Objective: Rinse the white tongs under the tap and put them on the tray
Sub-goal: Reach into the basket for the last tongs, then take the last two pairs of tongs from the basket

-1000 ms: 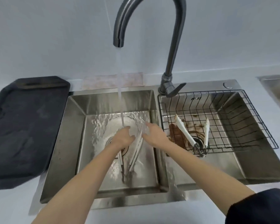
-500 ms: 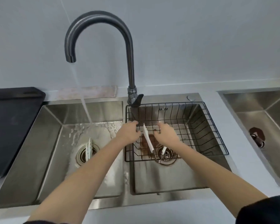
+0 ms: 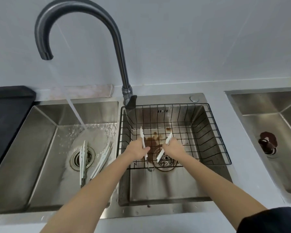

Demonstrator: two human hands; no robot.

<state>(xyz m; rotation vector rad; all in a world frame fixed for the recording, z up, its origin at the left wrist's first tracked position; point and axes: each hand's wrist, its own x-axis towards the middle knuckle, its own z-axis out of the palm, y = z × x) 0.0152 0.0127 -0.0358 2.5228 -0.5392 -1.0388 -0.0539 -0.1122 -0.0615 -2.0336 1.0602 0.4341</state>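
Observation:
White tongs [image 3: 142,137] lie in the black wire basket [image 3: 213,142] over the right basin. My left hand [image 3: 137,149] grips their left arm and my right hand [image 3: 173,147] grips their right arm [image 3: 168,138]; the metal hinge end points toward me. A second pair of white tongs [image 3: 83,158] rests on the drain of the left basin, spread open. The dark tap [image 3: 77,22] runs, and its stream lands in the left basin just behind those tongs. A black tray [image 3: 5,118] sits on the counter at the far left.
The left basin [image 3: 45,148] is wet and splashed. Brown stains mark the right basin floor under the basket. A third sink [image 3: 267,132] with a dark drain plug lies at the far right. A pale cloth [image 3: 84,93] lies behind the left basin.
Both hands left the tongs in the left basin, moved right to the basket, and have now closed on the two arms of the tongs there. The view shifted right.

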